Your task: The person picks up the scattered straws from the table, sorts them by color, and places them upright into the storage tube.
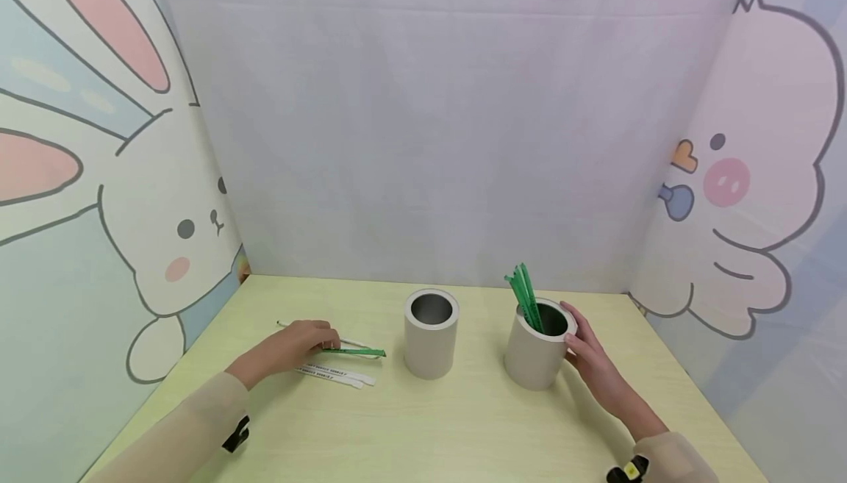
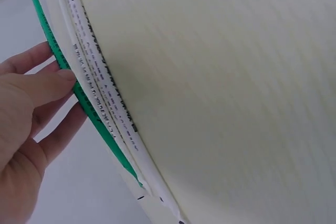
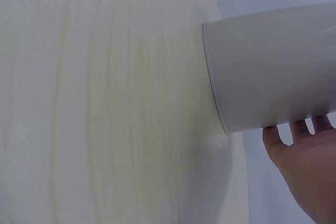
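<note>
Cup, central (image 1: 429,354): pale grey, cylindrical, dark inside, standing on the worktop (image 1: 430,435), which is pale yellow; landmark for all entries below.

Cup, second (image 1: 526,362): matching form and colour; to the right of the central cup, apart from it and slightly nearer the person.

Green bundle (image 1: 525,293): several slim green sticks standing in the second cup, to the right of the central cup, upper ends projecting above the rim and leaning left.

Right hand (image 1: 595,373): right of the central cup, beyond the second cup; thumb and fingers spread round that cup's right wall near the rim, holding it.

Left hand (image 1: 298,343): left of the central cup; pinches one item between thumb and fingers.

Green stick (image 1: 364,352): slim, dark markings; in the left hand's pinch, left of the central cup, one end pointing towards it without touching. Contact with the worktop cannot be told.

White sticks (image 1: 334,375): slim, printed with dark characters; left of the central cup, two on the near side of the green stick, another behind.

Backdrop (image 1: 423,137): plain pale cloth behind the central cup.
</note>
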A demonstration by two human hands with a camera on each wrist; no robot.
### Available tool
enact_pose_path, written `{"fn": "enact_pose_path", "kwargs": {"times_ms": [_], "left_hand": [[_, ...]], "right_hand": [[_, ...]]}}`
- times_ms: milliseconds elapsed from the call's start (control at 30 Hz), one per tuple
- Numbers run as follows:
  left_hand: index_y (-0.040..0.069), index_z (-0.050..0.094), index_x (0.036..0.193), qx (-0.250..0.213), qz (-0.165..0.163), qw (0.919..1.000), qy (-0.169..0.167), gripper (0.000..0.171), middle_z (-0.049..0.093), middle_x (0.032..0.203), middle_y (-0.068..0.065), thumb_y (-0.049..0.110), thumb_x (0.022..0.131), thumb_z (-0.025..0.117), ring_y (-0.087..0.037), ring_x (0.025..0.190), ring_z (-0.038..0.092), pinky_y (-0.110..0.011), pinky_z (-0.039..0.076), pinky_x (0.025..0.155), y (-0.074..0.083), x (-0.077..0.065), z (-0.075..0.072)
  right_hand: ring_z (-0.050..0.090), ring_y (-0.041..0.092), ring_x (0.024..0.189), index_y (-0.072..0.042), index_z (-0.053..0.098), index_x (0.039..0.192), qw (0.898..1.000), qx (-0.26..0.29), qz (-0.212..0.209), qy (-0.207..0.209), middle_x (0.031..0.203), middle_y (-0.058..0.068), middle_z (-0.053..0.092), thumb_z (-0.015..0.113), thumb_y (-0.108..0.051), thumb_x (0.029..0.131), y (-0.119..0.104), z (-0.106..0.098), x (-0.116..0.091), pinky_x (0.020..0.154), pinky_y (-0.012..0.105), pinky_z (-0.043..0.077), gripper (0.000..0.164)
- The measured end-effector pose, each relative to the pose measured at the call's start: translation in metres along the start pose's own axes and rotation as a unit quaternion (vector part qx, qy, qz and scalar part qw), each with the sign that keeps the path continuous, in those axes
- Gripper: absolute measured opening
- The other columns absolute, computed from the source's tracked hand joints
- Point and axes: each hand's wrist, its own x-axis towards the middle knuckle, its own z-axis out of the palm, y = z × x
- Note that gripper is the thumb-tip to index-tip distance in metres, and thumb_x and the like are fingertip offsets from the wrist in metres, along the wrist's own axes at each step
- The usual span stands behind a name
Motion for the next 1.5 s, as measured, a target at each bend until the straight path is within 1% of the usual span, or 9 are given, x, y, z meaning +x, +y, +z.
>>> {"fn": "enact_pose_path", "kwargs": {"times_ms": [167, 367, 567, 800, 900, 1067, 1200, 1333, 1500], "left_hand": [[0.010, 0.074, 0.111, -0.003, 0.005, 0.9998, 0.019, 0.037, 0.074, 0.106, -0.001, -0.016, 0.085, 0.079, -0.015, 0.094, 0.071, -0.031, 0.062, 0.080, 0.007, 0.010, -0.009], [0.013, 0.073, 0.119, -0.051, -0.037, 0.9978, 0.020, 0.038, 0.074, 0.109, 0.002, -0.010, 0.089, 0.079, -0.012, 0.095, 0.072, -0.026, 0.062, 0.080, 0.022, 0.024, -0.013], [0.015, 0.069, 0.129, -0.137, -0.087, 0.9861, 0.035, 0.042, 0.073, 0.112, 0.004, -0.006, 0.094, 0.076, -0.012, 0.098, 0.072, -0.026, 0.063, 0.081, 0.042, 0.033, -0.013], [0.016, 0.066, 0.137, -0.200, -0.112, 0.9720, 0.053, 0.046, 0.072, 0.114, 0.003, -0.006, 0.096, 0.073, -0.016, 0.099, 0.072, -0.026, 0.064, 0.080, 0.064, 0.048, -0.010], [0.015, 0.065, 0.138, -0.230, -0.124, 0.9632, 0.061, 0.045, 0.073, 0.114, 0.000, -0.003, 0.098, 0.073, -0.013, 0.100, 0.071, -0.027, 0.064, 0.079, 0.074, 0.055, -0.005], [0.013, 0.065, 0.140, -0.290, -0.136, 0.9438, 0.080, 0.042, 0.074, 0.116, -0.008, 0.001, 0.100, 0.072, -0.012, 0.101, 0.071, -0.027, 0.064, 0.080, 0.092, 0.071, 0.006], [0.013, 0.065, 0.140, -0.333, -0.136, 0.9275, 0.101, 0.043, 0.074, 0.116, -0.009, 0.001, 0.100, 0.072, -0.015, 0.102, 0.071, -0.028, 0.064, 0.082, 0.107, 0.087, 0.015], [0.015, 0.065, 0.139, -0.363, -0.144, 0.9131, 0.115, 0.043, 0.073, 0.114, -0.003, 0.001, 0.099, 0.073, -0.016, 0.103, 0.071, -0.028, 0.064, 0.084, 0.122, 0.106, 0.021], [0.020, 0.065, 0.137, -0.399, -0.154, 0.8927, 0.141, 0.043, 0.071, 0.112, 0.001, 0.002, 0.099, 0.073, -0.016, 0.103, 0.071, -0.028, 0.064, 0.086, 0.141, 0.133, 0.024]], "right_hand": [[0.034, -0.009, 0.140, -0.018, 0.003, 0.171, 1.000, 0.007, -0.007, 0.001, 0.168, -0.001, 0.020, 0.028, -0.027, 0.116, 0.001, -0.001, 0.001, 0.119, 0.068, 0.020, 0.061], [0.034, -0.010, 0.140, -0.021, 0.004, 0.171, 1.000, 0.014, -0.007, -0.001, 0.168, -0.002, 0.019, 0.028, -0.028, 0.116, 0.003, 0.000, 0.001, 0.120, 0.077, 0.013, 0.061], [0.034, -0.011, 0.140, -0.022, 0.004, 0.171, 1.000, 0.016, -0.009, -0.004, 0.169, 0.001, 0.017, 0.028, -0.028, 0.116, 0.002, 0.001, 0.002, 0.119, 0.078, 0.011, 0.060], [0.033, -0.010, 0.140, -0.021, 0.003, 0.171, 1.000, 0.019, -0.010, -0.005, 0.170, 0.008, 0.013, 0.028, -0.028, 0.116, 0.001, 0.001, 0.004, 0.119, 0.080, 0.009, 0.060], [0.033, -0.009, 0.140, -0.020, 0.003, 0.171, 1.000, 0.013, -0.008, -0.004, 0.170, 0.006, 0.015, 0.029, -0.028, 0.116, 0.001, 0.001, 0.004, 0.120, 0.076, 0.014, 0.061], [0.034, -0.008, 0.140, -0.021, 0.004, 0.171, 1.000, -0.001, -0.005, 0.000, 0.168, 0.001, 0.019, 0.028, -0.028, 0.116, -0.001, 0.000, 0.003, 0.119, 0.061, 0.025, 0.060], [0.035, -0.009, 0.139, -0.022, 0.004, 0.171, 1.000, 0.005, -0.005, 0.001, 0.169, 0.005, 0.017, 0.028, -0.028, 0.116, -0.002, 0.002, 0.002, 0.120, 0.072, 0.019, 0.060], [0.035, -0.010, 0.138, -0.021, 0.004, 0.171, 1.000, 0.007, -0.004, 0.001, 0.170, 0.010, 0.015, 0.027, -0.029, 0.116, -0.003, 0.004, 0.000, 0.120, 0.078, 0.013, 0.060], [0.036, -0.009, 0.139, -0.021, 0.004, 0.171, 1.000, -0.004, -0.004, 0.001, 0.167, 0.002, 0.021, 0.027, -0.029, 0.117, -0.002, 0.003, -0.002, 0.117, 0.047, 0.033, 0.059]]}}
